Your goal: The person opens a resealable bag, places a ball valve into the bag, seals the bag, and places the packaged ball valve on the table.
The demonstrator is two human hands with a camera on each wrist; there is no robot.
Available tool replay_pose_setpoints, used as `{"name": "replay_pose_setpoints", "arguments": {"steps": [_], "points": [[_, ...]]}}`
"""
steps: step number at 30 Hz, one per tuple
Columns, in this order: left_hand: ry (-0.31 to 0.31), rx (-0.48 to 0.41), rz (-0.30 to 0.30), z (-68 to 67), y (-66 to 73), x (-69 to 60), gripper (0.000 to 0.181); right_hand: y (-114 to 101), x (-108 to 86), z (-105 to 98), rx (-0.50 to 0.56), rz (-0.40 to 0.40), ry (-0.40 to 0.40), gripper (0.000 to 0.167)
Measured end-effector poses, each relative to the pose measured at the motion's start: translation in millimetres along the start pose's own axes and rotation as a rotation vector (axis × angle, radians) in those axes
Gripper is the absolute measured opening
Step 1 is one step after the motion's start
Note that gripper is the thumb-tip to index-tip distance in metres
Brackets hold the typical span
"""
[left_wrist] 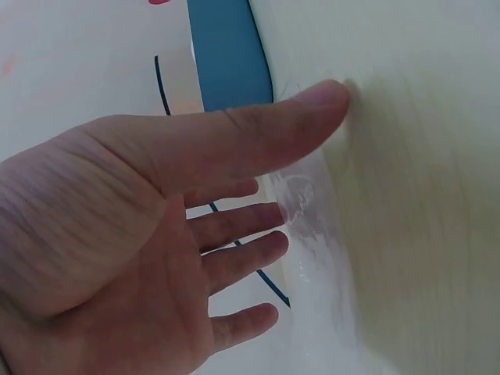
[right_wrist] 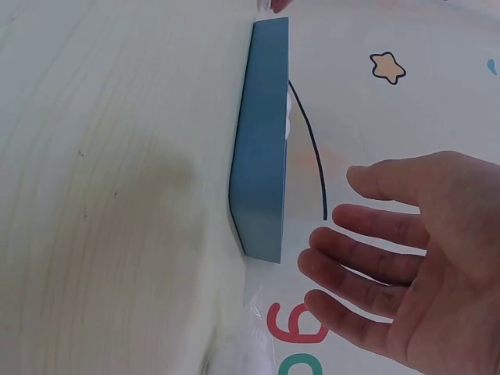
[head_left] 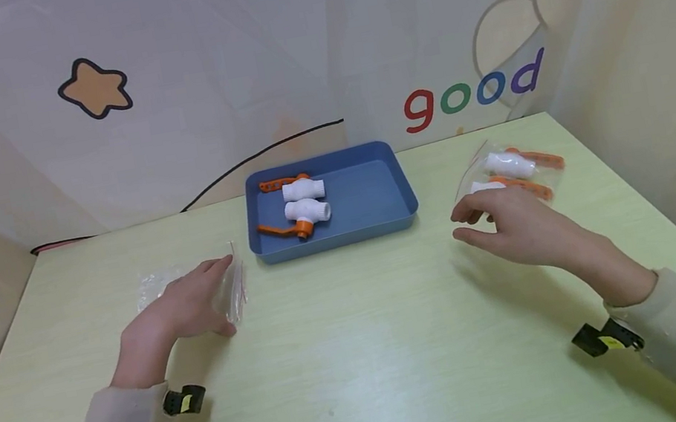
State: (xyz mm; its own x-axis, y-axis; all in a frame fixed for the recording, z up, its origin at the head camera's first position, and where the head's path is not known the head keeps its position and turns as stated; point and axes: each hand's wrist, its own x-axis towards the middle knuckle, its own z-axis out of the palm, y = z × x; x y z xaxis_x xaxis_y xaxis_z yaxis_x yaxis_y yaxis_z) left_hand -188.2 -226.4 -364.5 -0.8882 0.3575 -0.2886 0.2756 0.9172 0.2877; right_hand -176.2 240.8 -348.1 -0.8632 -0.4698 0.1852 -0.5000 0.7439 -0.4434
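Observation:
My left hand (head_left: 194, 304) is over a clear plastic zip bag (head_left: 236, 293) on the table's left side. In the left wrist view its fingers and thumb (left_wrist: 258, 137) are spread, with the bag (left_wrist: 308, 226) behind them; whether they touch it I cannot tell. On the right, my right hand (head_left: 513, 225) is raised with relaxed fingers and holds nothing. Just beyond it lies another clear bag (head_left: 473, 168) containing white valves with orange handles (head_left: 539, 159), partly covered by the hand. The right wrist view shows the same hand (right_wrist: 406, 266) with its palm bare.
A blue tray (head_left: 375, 231) stands at the back middle of the table, between the hands. Two white ball valves (head_left: 307, 210) with orange handles lie in its left half. A printed curtain (head_left: 256, 52) hangs right behind the table (head_left: 343, 391).

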Motion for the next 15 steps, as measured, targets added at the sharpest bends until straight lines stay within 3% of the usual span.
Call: {"name": "replay_pose_setpoints", "arguments": {"steps": [6, 15], "points": [[0.027, 0.031, -0.015, 2.0, -2.2, 2.7, 0.108, -0.1, 0.0, 0.4, -0.003, -0.003, -0.002, 0.015], [0.094, 0.005, 0.043, 2.8, -4.4, 1.6, 0.108, -1.3, -0.7, -0.1, 0.015, 0.025, -0.027, 0.016]]}}
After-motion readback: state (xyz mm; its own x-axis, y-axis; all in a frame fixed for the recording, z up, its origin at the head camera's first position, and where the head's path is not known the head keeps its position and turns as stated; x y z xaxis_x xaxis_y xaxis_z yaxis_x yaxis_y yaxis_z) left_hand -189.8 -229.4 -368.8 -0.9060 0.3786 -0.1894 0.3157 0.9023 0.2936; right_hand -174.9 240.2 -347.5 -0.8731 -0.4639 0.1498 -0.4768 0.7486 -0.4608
